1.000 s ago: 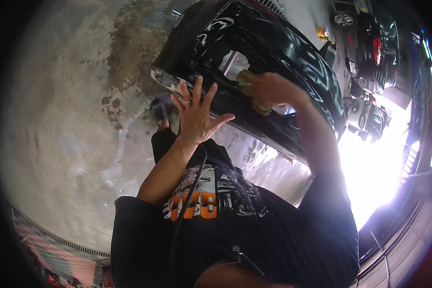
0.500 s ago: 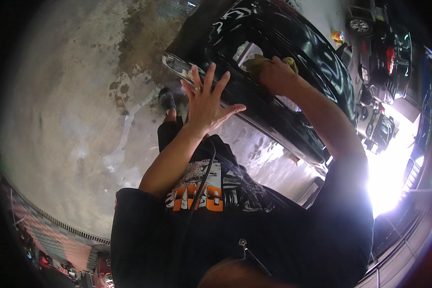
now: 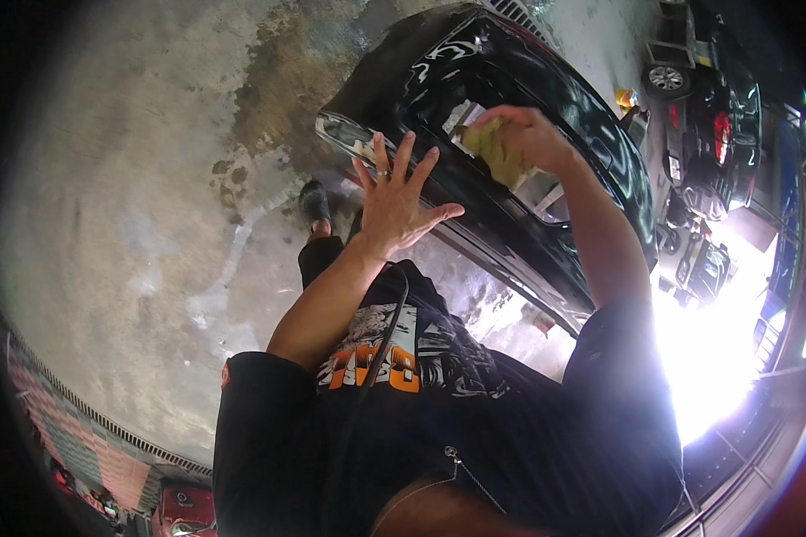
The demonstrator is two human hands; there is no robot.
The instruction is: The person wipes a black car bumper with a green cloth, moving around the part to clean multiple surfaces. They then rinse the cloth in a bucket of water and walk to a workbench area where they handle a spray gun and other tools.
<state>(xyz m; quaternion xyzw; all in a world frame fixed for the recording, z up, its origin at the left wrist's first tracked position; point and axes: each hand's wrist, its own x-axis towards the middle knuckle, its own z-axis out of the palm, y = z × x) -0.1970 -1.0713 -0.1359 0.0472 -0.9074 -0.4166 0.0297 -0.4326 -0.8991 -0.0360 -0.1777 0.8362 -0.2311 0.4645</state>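
Stretched out in front of me is a glossy black car body (image 3: 497, 199) with a clear lamp (image 3: 342, 134) at its left end. My left hand (image 3: 396, 204) is open, fingers spread wide, at the car's near edge beside the lamp; whether the palm presses on it I cannot tell. Further right, my right hand (image 3: 539, 141) grips a yellow-green cloth (image 3: 503, 159) over a recess in the car. Pale, shiny patches show in the recess on both sides of the cloth. The fingers of that hand are partly blurred.
Wet patches mark the concrete floor (image 3: 143, 206) to the left. At the right stand another dark car (image 3: 724, 134) with a red tail light, a motorcycle (image 3: 703, 268) and a very bright opening. A red vehicle (image 3: 186, 506) shows at the lower left. A dark strap hangs across my shirt.
The right hand has lifted and turned, so more of the cloth hangs below its fingers. My left hand stays spread at the car's edge. The whole view has shifted slightly.
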